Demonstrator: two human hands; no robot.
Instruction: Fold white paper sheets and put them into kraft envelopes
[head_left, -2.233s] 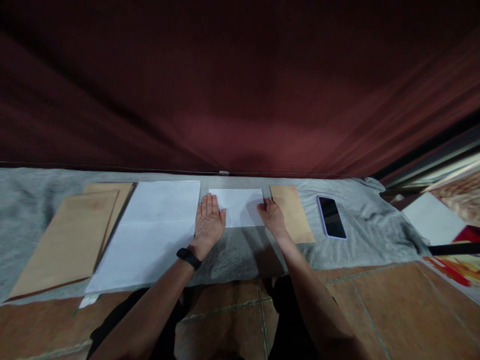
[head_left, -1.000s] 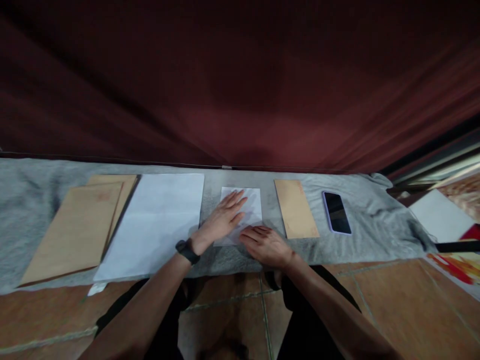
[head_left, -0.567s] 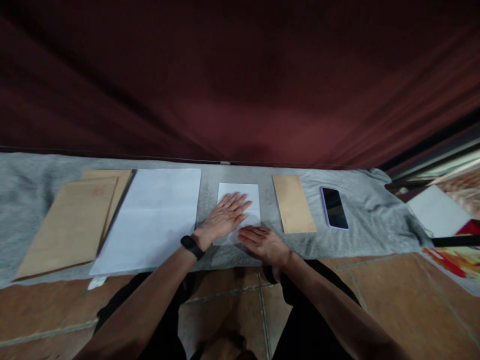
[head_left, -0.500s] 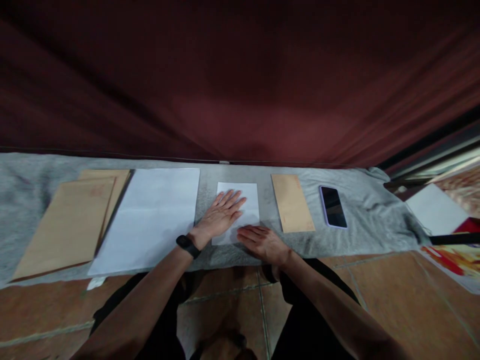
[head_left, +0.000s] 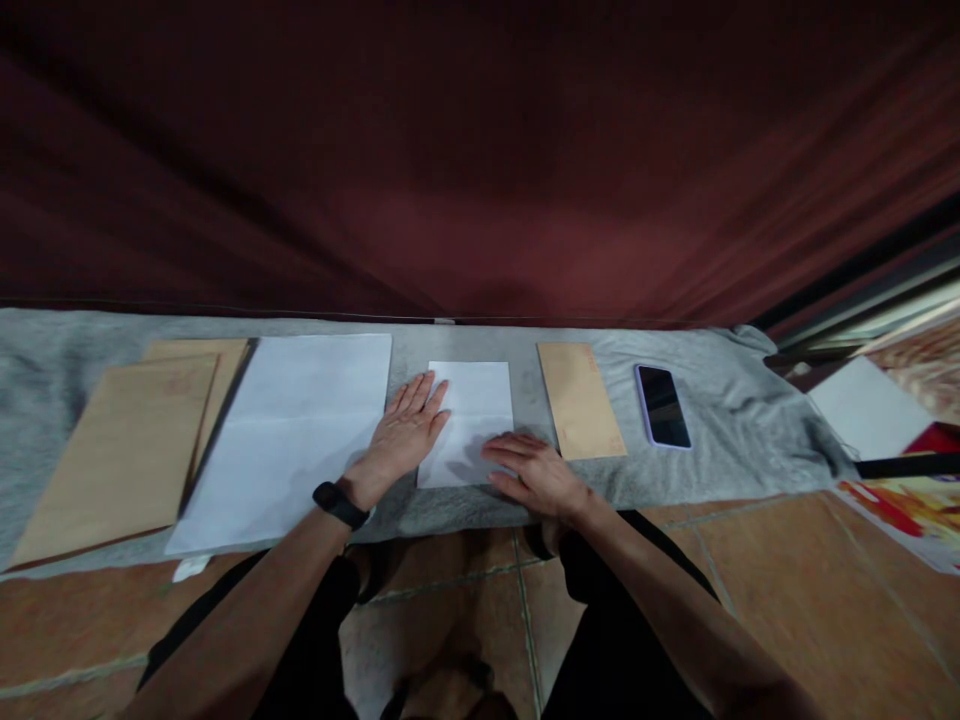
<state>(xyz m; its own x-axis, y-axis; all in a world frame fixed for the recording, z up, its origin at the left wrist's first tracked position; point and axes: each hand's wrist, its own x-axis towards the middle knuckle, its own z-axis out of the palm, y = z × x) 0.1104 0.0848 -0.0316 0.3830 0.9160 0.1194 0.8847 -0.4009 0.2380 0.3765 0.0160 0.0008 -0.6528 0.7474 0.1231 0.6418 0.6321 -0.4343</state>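
Note:
A folded sheet of white paper (head_left: 474, 405) lies flat on the grey cloth (head_left: 525, 350) in front of me. My left hand (head_left: 409, 425) rests at its left edge, fingers stretched out and the thumb over the paper. At the lower right edge, my right hand (head_left: 536, 475) touches the sheet with its fingers extended. Neither hand grips anything. Left of my left hand is a stack of larger white paper (head_left: 300, 430) with a crease across it. A brown envelope (head_left: 581, 400) lies to the right of the folded sheet.
Large brown envelopes (head_left: 120, 440) lie at the far left. A phone in a purple case (head_left: 664, 407) sits right of the small envelope. A dark red curtain (head_left: 480, 230) hangs behind the cloth-covered surface. Tiled floor (head_left: 787, 560) shows below.
My left hand has slid left across the folded sheet to its left edge. My right hand has shifted slightly right, its fingers a little more apart.

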